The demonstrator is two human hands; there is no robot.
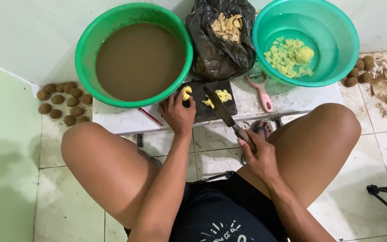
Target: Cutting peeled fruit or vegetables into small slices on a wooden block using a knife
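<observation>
My left hand grips a yellow potato piece on the dark cutting board. My right hand holds a knife by its handle, pulled back toward my lap, the blade tip lying over the board. A few cut yellow pieces lie on the board to the right of the blade. The board rests on a low white stool top.
A green basin of muddy brown water stands at left; a teal basin holds water and cut potato at right. Between them sits a black bag of peelings. A pink peeler lies beside the board. Unwashed potatoes lie on the floor.
</observation>
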